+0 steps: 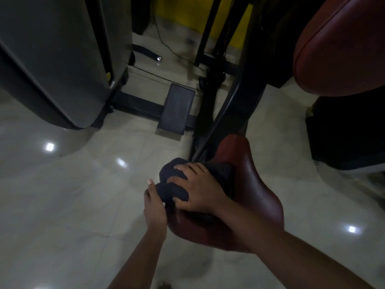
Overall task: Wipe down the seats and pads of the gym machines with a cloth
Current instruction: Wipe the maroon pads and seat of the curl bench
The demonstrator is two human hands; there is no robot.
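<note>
A dark red padded seat (258,190) stands low in the middle right of the head view. A dark cloth (170,180) lies bunched over its left side. My right hand (200,190) presses flat on the cloth with fingers spread. My left hand (154,207) grips the cloth's left end at the seat's edge, thumb up. A second dark red pad (341,46) fills the upper right corner.
A black machine frame post (235,105) rises behind the seat. A black foot plate (177,109) sits on the glossy tiled floor (73,195). A grey weight-stack shroud (58,59) stands at the left. A cable (166,44) trails near the yellow wall (183,11).
</note>
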